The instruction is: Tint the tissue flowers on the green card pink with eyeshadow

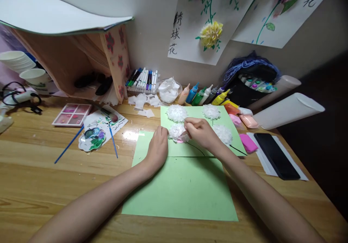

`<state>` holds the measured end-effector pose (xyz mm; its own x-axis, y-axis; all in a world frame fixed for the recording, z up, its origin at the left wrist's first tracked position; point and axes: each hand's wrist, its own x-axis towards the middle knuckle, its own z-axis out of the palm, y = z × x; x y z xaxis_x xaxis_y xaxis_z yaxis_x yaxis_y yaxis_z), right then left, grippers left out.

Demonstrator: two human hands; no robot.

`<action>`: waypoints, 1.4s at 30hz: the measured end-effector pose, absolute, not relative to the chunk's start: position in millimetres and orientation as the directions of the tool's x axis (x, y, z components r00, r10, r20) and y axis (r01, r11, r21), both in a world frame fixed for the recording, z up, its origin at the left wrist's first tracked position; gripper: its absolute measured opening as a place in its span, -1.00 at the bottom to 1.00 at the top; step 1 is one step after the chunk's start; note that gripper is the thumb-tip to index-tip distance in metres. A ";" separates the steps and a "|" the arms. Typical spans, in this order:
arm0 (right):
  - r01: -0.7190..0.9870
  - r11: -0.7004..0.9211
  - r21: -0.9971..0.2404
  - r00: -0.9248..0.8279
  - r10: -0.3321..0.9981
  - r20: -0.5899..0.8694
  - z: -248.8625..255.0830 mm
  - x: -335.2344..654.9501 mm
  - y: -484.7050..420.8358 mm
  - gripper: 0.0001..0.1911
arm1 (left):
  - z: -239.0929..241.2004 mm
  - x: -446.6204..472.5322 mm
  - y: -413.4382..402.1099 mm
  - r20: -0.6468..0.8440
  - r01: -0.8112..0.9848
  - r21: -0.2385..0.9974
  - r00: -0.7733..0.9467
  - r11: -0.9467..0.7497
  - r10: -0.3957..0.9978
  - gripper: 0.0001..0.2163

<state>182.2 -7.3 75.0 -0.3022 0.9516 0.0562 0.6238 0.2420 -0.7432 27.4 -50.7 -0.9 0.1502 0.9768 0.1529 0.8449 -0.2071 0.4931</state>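
Observation:
My left hand (158, 147) rests at the left edge of the upper green sheet (195, 150), its fingers curled together and their tips hidden. Beside it lies a fluffy white paper flower (177, 131) with a bit of pink at its lower edge. My right hand (200, 131) is closed in a pinch at that flower's right side; whatever is between the fingertips is too small to make out. On the same sheet are more white paper flowers (176, 113), with thin dark stem lines. A lower green sheet (181, 188) extends toward me.
Torn white paper (141, 101) lies by a clear bowl (170, 90). Behind the sheets stand several paint bottles (192, 93) and a marker rack (143, 80). To the left are a paint palette (92, 138) and brushes (113, 141); a phone (276, 156) lies right.

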 end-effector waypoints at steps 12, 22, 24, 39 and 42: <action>0.288 0.297 -0.910 -0.058 0.954 0.293 18.3 233.4 -59.0 -0.78 | 28.0 -32.6 10.7 0.233 0.868 0.495 -0.186 0.048 0.955 -0.85; 0.245 0.358 -0.901 -0.007 0.930 0.367 2.4 231.3 -66.2 -0.76 | 22.4 -50.6 37.7 0.145 0.878 0.469 -0.183 0.095 0.972 -0.90; 0.230 0.364 -0.903 0.001 0.927 0.374 0.1 231.7 -66.5 -0.76 | 27.0 -51.0 38.5 0.194 0.865 0.502 -0.134 0.019 0.972 -0.90; 0.210 0.437 -0.875 -0.017 0.896 0.443 -9.6 232.7 -70.5 -0.76 | 84.0 -7.3 4.8 -0.034 0.209 0.978 0.297 -0.030 0.954 -0.83; 0.241 0.485 -0.841 -0.089 0.874 0.479 -9.4 232.2 -72.1 -0.76 | 76.5 14.3 -10.0 -0.181 0.234 0.969 0.461 0.078 0.869 -0.84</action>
<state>232.2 -72.1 -9.4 -0.0886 0.8736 0.4786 0.2408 0.4850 -0.8407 14.3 -10.0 76.5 0.4610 0.8687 -0.1810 0.2340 0.0777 0.9691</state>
